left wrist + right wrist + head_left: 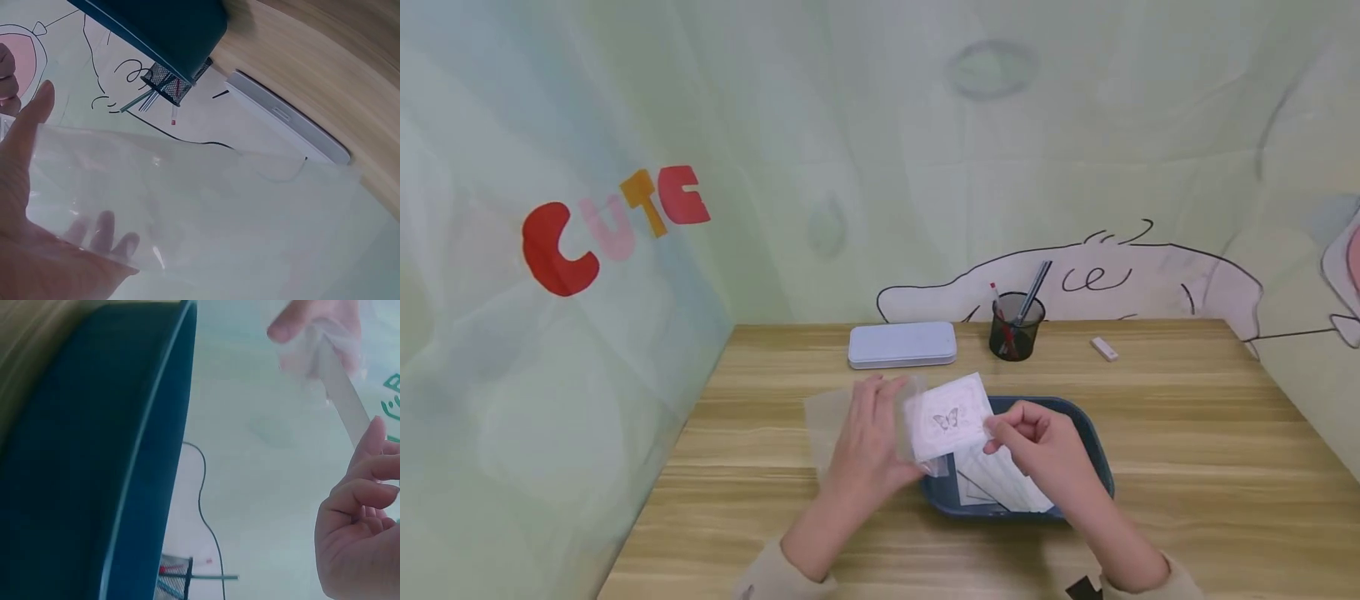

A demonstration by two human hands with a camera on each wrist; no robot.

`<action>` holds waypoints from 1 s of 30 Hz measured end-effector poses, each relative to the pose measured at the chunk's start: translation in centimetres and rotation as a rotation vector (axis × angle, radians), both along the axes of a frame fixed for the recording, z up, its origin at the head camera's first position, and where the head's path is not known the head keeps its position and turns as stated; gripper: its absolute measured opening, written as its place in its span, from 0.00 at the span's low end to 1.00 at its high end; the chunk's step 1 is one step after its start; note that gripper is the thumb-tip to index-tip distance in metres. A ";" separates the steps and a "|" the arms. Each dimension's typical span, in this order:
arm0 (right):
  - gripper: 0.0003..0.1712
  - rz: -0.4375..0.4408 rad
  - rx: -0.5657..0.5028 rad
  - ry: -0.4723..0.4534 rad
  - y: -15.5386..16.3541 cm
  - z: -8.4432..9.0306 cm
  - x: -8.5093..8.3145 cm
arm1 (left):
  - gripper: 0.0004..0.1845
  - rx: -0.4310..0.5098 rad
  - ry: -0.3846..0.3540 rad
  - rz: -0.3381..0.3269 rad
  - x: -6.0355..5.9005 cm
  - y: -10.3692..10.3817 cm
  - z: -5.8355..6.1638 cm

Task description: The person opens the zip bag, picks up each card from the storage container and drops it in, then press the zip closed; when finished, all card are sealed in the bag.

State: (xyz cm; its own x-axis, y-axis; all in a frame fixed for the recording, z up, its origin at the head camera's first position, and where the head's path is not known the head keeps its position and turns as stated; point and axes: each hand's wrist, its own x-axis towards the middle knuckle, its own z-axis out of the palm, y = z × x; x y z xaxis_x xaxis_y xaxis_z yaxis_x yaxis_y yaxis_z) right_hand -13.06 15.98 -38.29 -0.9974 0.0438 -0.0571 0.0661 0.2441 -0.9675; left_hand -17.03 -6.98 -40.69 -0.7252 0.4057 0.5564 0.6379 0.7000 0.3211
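My right hand (1051,446) pinches a white square card (934,402) with a butterfly printed on it, thumb and index finger at its right corner. The left hand (863,446) holds a clear plastic bag (206,212), its thumb on the near side and its fingers showing through the film. The card's left edge overlaps the bag beside the left fingers in the head view. From the right wrist, the card appears edge-on as a pale strip (344,394) between both hands. Below the hands sits a dark blue tray (1103,467) with white papers (1011,479) inside.
A pale blue flat case (902,343) lies at the back of the wooden table (760,517). To its right stands a black mesh cup (1013,333) with pens, then a small pinkish-white eraser-like block (1103,349). A printed curtain (790,167) borders the table behind and at both sides.
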 end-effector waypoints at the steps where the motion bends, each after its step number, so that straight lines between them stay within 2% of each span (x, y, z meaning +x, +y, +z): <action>1: 0.17 0.001 -0.001 0.005 -0.2 -0.1 0.0 | 0.61 0.001 0.001 -0.007 0.0 0.1 0.0; 6: 0.16 0.000 -0.025 0.031 -1.1 -0.6 0.0 | 0.58 -0.011 0.031 -0.041 0.2 0.6 -0.1; 14: 0.10 0.076 -0.040 0.083 -3.3 -1.7 -0.3 | 0.56 -0.023 0.019 -0.017 0.7 0.7 -0.2; 20: 0.10 0.118 -0.026 0.075 -4.3 -2.4 -0.3 | 0.55 -0.031 0.062 -0.023 0.9 1.2 -0.1; 25: 0.08 0.155 0.034 0.080 -4.7 -2.7 -0.3 | 0.52 -0.042 0.038 -0.026 1.0 1.3 -0.2; 30: 0.04 0.196 0.150 0.136 -4.7 -2.5 -0.4 | 0.53 -0.044 0.027 -0.022 1.0 1.3 -0.4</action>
